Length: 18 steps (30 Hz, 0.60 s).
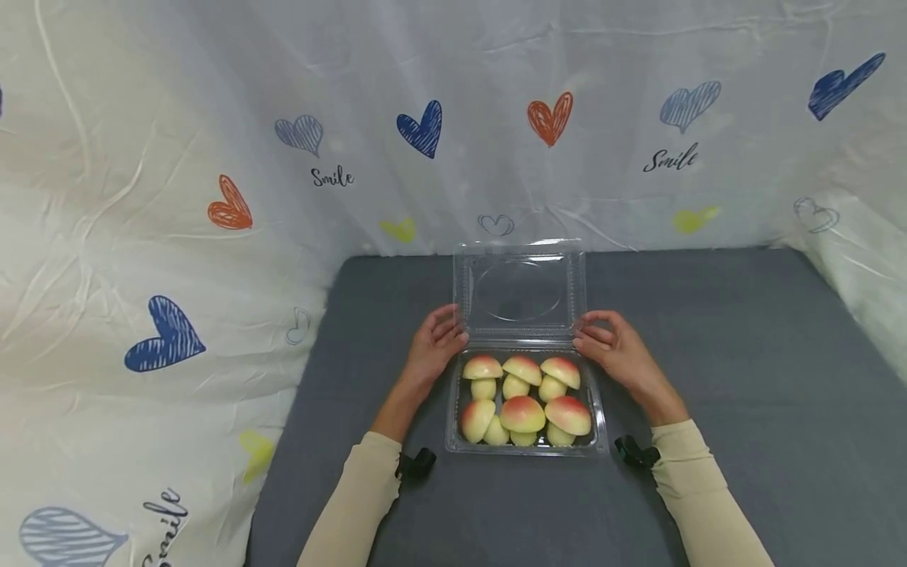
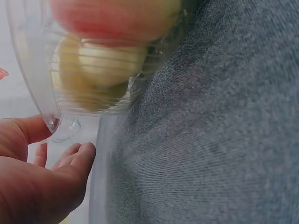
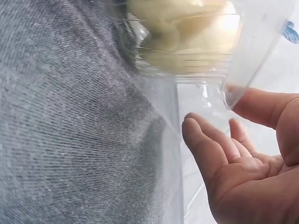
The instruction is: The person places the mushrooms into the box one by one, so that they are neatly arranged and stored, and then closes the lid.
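A clear plastic clamshell box lies on the grey cloth with its lid raised at the back. Two rows of mushroom-shaped pieces fill its base, with pale yellow stems and yellow caps blushed red. My left hand is at the left side of the lid, near the hinge. In the left wrist view, its thumb touches the plastic corner while the other fingers stay apart from it. On the opposite side is my right hand. Its thumb touches the hinge corner too, its fingers loosely bent away from the plastic.
A grey cloth-covered table extends around the box. Behind and to the left hangs a white sheet printed with hearts and writing. Small black cameras sit on the left wrist and right wrist.
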Each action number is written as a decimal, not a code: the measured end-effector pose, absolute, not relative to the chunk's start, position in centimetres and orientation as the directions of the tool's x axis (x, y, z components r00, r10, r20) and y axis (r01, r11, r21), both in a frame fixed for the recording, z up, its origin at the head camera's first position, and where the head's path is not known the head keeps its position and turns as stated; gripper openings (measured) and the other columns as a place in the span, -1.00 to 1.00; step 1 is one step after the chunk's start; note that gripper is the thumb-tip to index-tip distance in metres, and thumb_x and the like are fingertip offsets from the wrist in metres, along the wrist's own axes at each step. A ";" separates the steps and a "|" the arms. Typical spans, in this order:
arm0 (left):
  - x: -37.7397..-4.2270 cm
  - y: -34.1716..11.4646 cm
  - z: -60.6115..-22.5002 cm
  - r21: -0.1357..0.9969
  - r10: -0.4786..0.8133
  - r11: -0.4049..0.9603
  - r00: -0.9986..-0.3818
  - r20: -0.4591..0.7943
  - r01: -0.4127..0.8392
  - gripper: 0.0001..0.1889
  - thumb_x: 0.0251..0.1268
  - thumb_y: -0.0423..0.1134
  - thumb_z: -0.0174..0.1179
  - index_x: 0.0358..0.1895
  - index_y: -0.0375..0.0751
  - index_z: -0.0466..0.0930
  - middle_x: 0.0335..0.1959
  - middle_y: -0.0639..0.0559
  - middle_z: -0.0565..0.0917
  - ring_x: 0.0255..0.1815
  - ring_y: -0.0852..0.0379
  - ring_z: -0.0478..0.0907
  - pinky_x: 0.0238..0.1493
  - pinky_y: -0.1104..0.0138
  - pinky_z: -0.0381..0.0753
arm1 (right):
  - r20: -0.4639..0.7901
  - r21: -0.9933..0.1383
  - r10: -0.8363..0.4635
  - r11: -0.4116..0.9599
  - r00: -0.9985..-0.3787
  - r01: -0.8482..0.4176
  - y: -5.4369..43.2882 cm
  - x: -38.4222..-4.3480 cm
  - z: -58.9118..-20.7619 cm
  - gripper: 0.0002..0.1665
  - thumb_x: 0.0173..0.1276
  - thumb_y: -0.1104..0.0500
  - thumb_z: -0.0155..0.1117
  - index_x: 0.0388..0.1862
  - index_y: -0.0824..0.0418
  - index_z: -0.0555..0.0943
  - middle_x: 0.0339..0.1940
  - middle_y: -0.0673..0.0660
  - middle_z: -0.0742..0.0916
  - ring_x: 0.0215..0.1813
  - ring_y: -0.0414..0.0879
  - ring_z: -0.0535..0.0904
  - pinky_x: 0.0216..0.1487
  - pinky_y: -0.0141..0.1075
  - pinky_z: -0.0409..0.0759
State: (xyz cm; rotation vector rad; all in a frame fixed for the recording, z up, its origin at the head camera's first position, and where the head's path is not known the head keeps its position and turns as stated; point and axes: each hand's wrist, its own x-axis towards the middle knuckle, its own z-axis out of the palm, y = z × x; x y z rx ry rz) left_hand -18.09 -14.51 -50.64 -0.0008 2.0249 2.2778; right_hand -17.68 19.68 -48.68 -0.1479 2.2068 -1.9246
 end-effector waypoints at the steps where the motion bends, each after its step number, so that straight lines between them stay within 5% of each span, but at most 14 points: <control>1: -18.0 -14.6 -50.7 0.989 0.067 -0.127 -0.996 -0.062 -0.070 -0.40 0.46 -0.53 0.25 0.51 -0.17 0.39 0.51 -0.26 0.47 0.55 -0.15 0.40 0.34 0.20 0.56 | -0.082 -0.991 -0.214 0.125 -0.973 0.056 19.6 -17.7 -48.7 -0.36 0.53 0.32 0.33 0.43 0.44 0.25 0.50 0.49 0.50 0.23 -0.34 0.65 0.09 -0.50 0.61; 4: -17.9 -14.7 -50.6 0.985 0.066 -0.156 -0.996 -0.058 -0.068 -0.47 0.43 -0.55 0.27 0.40 -0.21 0.40 0.49 -0.24 0.51 0.54 -0.13 0.42 0.30 0.23 0.59 | -0.054 -0.995 -0.215 0.093 -0.975 0.035 19.5 -17.7 -48.9 -0.47 0.52 0.38 0.31 0.30 0.45 0.27 0.50 0.52 0.49 0.24 -0.35 0.65 0.10 -0.50 0.61; 12: -17.7 -14.9 -50.1 0.988 0.062 -0.144 -0.997 -0.048 -0.057 -0.63 0.39 -0.63 0.25 0.12 -0.24 0.44 0.45 -0.25 0.55 0.53 -0.15 0.44 0.16 0.33 0.64 | -0.033 -0.993 -0.218 0.114 -0.975 0.009 19.5 -17.8 -49.1 -0.60 0.53 0.37 0.31 0.14 0.45 0.32 0.52 0.47 0.48 0.51 0.03 0.49 0.14 -0.48 0.60; 18: -17.3 -15.2 -50.3 0.986 0.048 -0.161 -0.999 -0.024 -0.032 -0.69 0.36 -0.70 0.19 -0.01 -0.28 0.50 0.42 -0.27 0.58 0.49 -0.19 0.48 0.15 0.38 0.61 | -0.016 -0.994 -0.218 0.110 -0.976 -0.008 19.5 -17.5 -49.3 -0.64 0.52 0.38 0.32 0.09 0.47 0.35 0.47 0.46 0.54 0.40 -0.18 0.59 0.13 -0.48 0.61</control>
